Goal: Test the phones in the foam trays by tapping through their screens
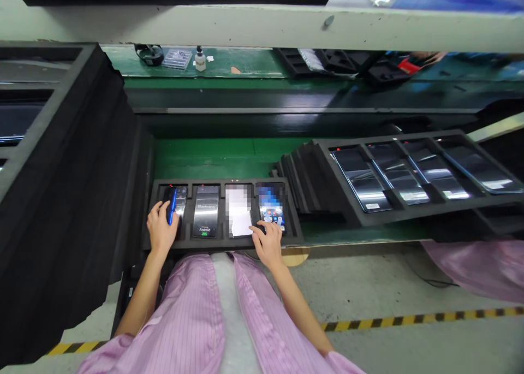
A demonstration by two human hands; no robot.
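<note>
Holding a blue-edged smartphone (172, 207) in the left hand (160, 229), with the grip clamped on it between fingers and thumb, tilted up in the leftmost compartment of a black foam tray (295, 226). Reaching with the right hand (268, 244) over the near end of the rightmost compartment, with the grip apart, close over an icon-screen smartphone (270, 199) and just beside a white-screen smartphone (240, 226); cannot tell whether pressing. Seeing "Blackview" and "Android" on a boot-screen smartphone (206, 214), flat in the second compartment from the left. Finding the tray at the near edge of a green table (196, 156), between a tall tray stack (82, 199) at the left and, at the right, a stack topped by four dark-screen smartphones (403, 176). Farther back, noticing a dropper bottle (200, 63) beside a clear plastic case (177, 58).
</note>
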